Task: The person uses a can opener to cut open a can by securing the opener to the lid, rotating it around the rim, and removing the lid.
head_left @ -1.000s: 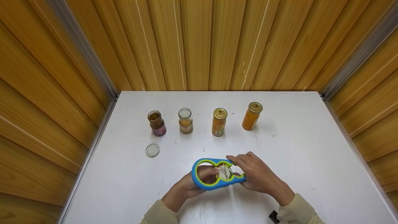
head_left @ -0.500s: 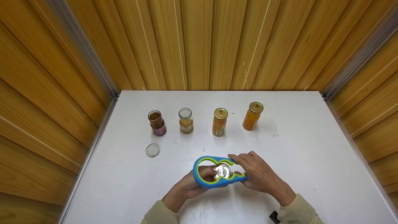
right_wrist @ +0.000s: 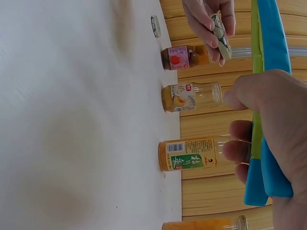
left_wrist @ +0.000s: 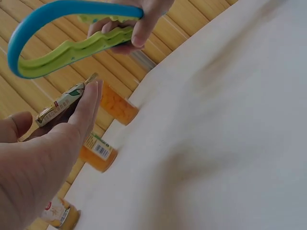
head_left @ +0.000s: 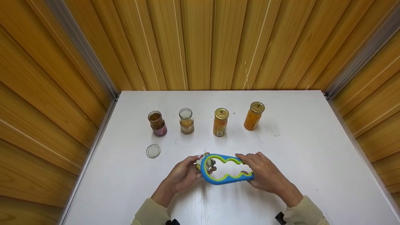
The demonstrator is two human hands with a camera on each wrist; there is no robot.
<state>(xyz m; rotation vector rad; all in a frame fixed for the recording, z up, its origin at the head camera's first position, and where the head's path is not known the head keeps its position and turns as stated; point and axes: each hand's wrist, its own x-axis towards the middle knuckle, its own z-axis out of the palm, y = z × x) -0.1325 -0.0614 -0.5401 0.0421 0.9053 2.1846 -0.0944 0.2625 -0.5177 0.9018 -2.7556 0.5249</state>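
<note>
My left hand (head_left: 182,175) holds a round jar lid (left_wrist: 62,106) between thumb and fingers; its printed pale top with green marks shows in the left wrist view. My right hand (head_left: 267,172) grips the handle ends of a blue jar opener (head_left: 232,180) with a scalloped lime-green lining. In the head view the opener's rounded end overlaps the lid and covers part of it. The left wrist view shows the opener above the lid, with a gap between them. Both hands are above the white table, near its front.
Behind the hands stand an uncapped dark jar (head_left: 157,125), an uncapped clear jar (head_left: 187,124), and two gold-capped orange jars, one in the middle (head_left: 220,124) and one farther right (head_left: 253,117). Another lid (head_left: 153,151) lies on the white table (head_left: 118,175). Wood-panelled walls (head_left: 200,47) enclose the back and sides.
My left hand has moved left with the lid, from the opener's middle to its rounded end. The lid has turned over in that hand. My right hand and the opener have shifted slightly right.
</note>
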